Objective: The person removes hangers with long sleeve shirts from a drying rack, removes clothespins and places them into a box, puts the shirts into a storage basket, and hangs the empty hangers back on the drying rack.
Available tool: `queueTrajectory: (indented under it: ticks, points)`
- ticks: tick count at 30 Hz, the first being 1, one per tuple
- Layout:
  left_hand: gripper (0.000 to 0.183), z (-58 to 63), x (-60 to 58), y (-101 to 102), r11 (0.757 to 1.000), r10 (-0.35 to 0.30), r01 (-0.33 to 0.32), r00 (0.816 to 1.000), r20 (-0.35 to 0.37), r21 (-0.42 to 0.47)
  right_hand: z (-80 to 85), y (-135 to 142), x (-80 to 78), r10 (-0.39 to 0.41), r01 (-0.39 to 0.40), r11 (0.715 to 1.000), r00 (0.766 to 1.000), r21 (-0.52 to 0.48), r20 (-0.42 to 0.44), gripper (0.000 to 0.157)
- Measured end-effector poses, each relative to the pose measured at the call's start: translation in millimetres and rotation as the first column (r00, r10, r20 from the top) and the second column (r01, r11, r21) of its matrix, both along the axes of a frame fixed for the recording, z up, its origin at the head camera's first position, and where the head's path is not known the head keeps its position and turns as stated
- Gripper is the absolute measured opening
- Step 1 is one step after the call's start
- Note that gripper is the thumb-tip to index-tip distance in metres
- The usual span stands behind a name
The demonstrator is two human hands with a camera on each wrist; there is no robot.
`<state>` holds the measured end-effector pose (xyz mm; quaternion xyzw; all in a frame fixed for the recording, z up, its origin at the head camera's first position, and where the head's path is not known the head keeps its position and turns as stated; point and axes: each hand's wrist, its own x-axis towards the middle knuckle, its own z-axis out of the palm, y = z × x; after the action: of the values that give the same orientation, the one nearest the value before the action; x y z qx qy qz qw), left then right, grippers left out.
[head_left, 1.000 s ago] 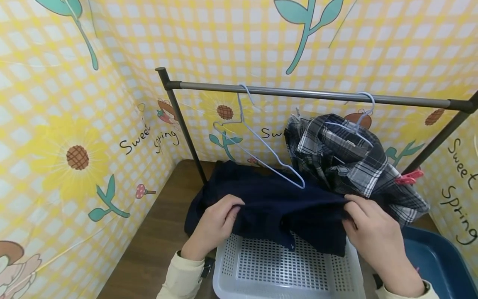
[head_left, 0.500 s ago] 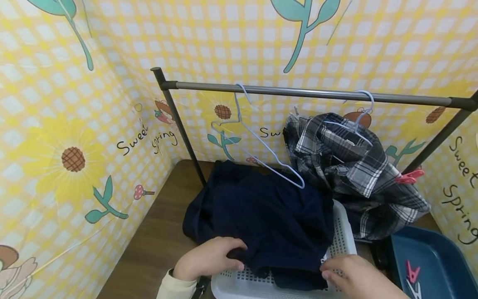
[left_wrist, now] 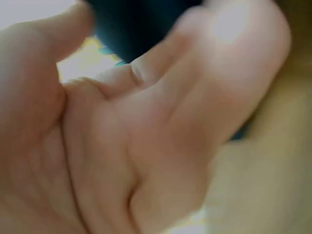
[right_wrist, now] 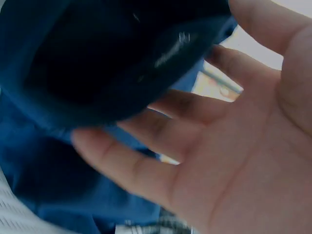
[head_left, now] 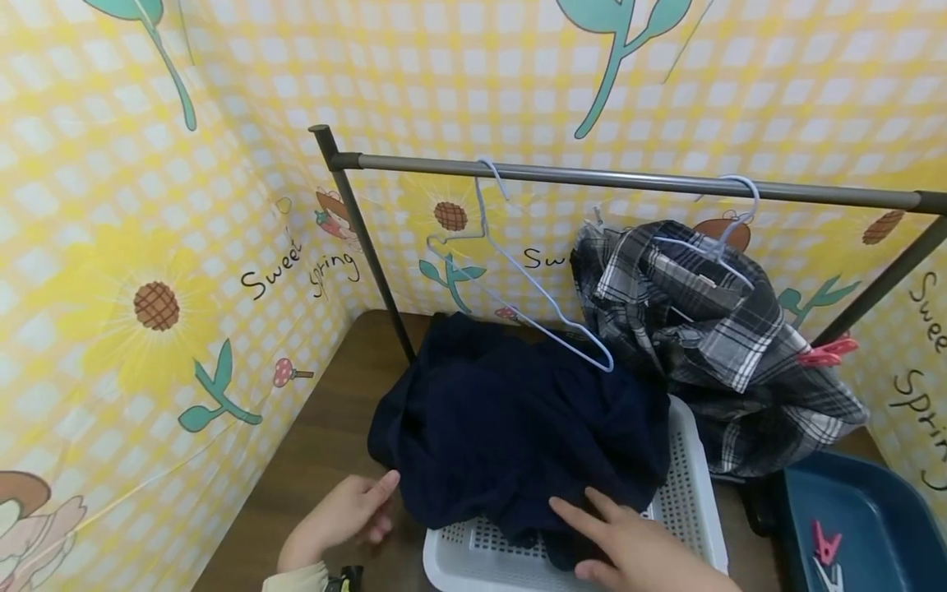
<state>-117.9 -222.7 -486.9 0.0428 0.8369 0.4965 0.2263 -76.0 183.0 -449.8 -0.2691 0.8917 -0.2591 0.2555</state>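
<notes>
A dark navy garment point(head_left: 510, 427) lies crumpled over a white perforated basket point(head_left: 699, 501), its far part on the wooden surface. My right hand point(head_left: 639, 551) is over its near edge with fingers spread. In the right wrist view the fingers point(right_wrist: 131, 170) lie at the opening of the navy cloth, which shows a small pale mark inside; nothing is gripped. Left of the garment, my left hand point(head_left: 344, 514) hovers with loosely bent fingers and holds nothing; the thumb tip is close to the cloth. The left wrist view shows a blurred bare palm point(left_wrist: 122, 136).
A bare light-blue hanger point(head_left: 547, 298) hangs from the grey rack bar point(head_left: 614, 178), low above the garment. To its right hangs a plaid shirt point(head_left: 681, 288) with a red clothespin point(head_left: 829, 352). A blue basin point(head_left: 880, 493) with a pink clothespin point(head_left: 826, 543) and a white one stands at right.
Both hands have let go of the navy garment, which was stretched between them and now lies over the basket. The left hand has moved left, off the cloth.
</notes>
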Motion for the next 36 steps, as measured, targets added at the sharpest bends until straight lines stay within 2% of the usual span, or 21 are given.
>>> queueTrajectory:
  ticks: [3,5,8,11,14,16,18,20,21,22,23,25,26,27,28,29,32,34,36]
  points:
    - [0.053,-16.3,-14.6,2,0.991,0.005,-0.003,1.0,-0.013,0.135,-9.7,-7,2.0,0.024,-0.025,0.998,0.999,0.065,0.026,0.058]
    - [0.06,-16.7,-25.5,7,0.978,0.026,-0.015,0.998,-0.05,0.206,-14.2,-10,2.3,0.033,-0.037,0.994,0.999,0.106,0.038,0.051]
    - [0.069,-4.6,-43.8,20,0.963,0.044,-0.011,0.992,-0.117,0.269,-19.4,-14,1.2,0.045,-0.053,0.99,0.997,0.134,0.06,0.043]
    - [0.077,15.6,-62.1,39,0.956,0.011,0.047,0.98,-0.198,0.288,-23.1,-16,0.6,0.047,-0.061,0.985,0.995,0.16,0.085,0.046]
    - [0.076,36.5,-77.6,61,0.974,-0.075,0.137,0.945,-0.317,0.181,-25.5,-17,0.7,0.034,-0.055,0.979,0.993,0.197,0.112,0.053]
    - [0.075,48.2,-85.5,79,0.978,-0.164,0.2,0.906,-0.389,0.052,-25.6,-18,1.1,0.026,-0.053,0.975,0.991,0.215,0.128,0.055]
    - [0.074,56.6,-91.1,97,0.961,-0.276,0.264,0.859,-0.431,-0.088,-24.3,-18,1.5,0.037,-0.063,0.977,0.991,0.205,0.13,0.053]
    - [0.073,61.5,-93.9,116,0.914,-0.405,0.343,0.805,-0.434,-0.216,-22.8,-18,2.0,0.067,-0.088,0.979,0.991,0.183,0.117,0.051]
    - [0.073,63.3,-94.3,125,0.878,-0.477,0.395,0.772,-0.421,-0.269,-23.0,-19,2.3,0.084,-0.102,0.98,0.991,0.17,0.108,0.05]
    - [0.073,64.0,-94.2,134,0.832,-0.553,0.457,0.732,-0.398,-0.315,-23.9,-19,2.6,0.101,-0.116,0.98,0.99,0.16,0.097,0.049]
    - [0.073,64.0,-93.8,143,0.776,-0.63,0.529,0.683,-0.37,-0.343,-25.7,-19,3.3,0.114,-0.127,0.981,0.989,0.149,0.09,0.048]
    - [0.068,62.6,-90.9,158,0.654,-0.755,0.657,0.593,-0.279,-0.374,-35.1,-21,3.7,0.134,-0.146,0.981,0.987,0.132,0.091,0.046]
    - [0.065,61.2,-88.6,165,0.603,-0.796,0.704,0.562,-0.225,-0.374,-42.8,-21,3.5,0.14,-0.151,0.98,0.986,0.126,0.094,0.046]
    - [0.063,59.4,-86.1,170,0.564,-0.822,0.738,0.544,-0.168,-0.37,-52.6,-20,2.9,0.14,-0.152,0.98,0.985,0.127,0.101,0.046]
    - [0.061,56.9,-83.5,175,0.539,-0.834,0.757,0.54,-0.113,-0.369,-64.4,-19,1.9,0.145,-0.158,0.979,0.984,0.126,0.106,0.046]
    - [0.06,54.6,-80.5,178,0.529,-0.834,0.76,0.548,-0.064,-0.378,-77.3,-17,0.8,0.15,-0.163,0.979,0.983,0.124,0.108,0.047]
    - [0.062,47.2,-72.0,184,0.538,-0.79,0.723,0.611,0.037,-0.434,-109.9,-9,-2.7,0.157,-0.169,0.979,0.982,0.118,0.104,0.054]
    - [0.065,43.6,-67.5,184,0.544,-0.77,0.706,0.635,0.064,-0.452,-116.6,-9,-3.1,0.141,-0.155,0.98,0.984,0.122,0.113,0.056]
    - [0.065,41.6,-64.2,181,0.559,-0.758,0.699,0.649,0.066,-0.446,-109.9,-11,-2.3,0.136,-0.152,0.98,0.983,0.129,0.124,0.057]
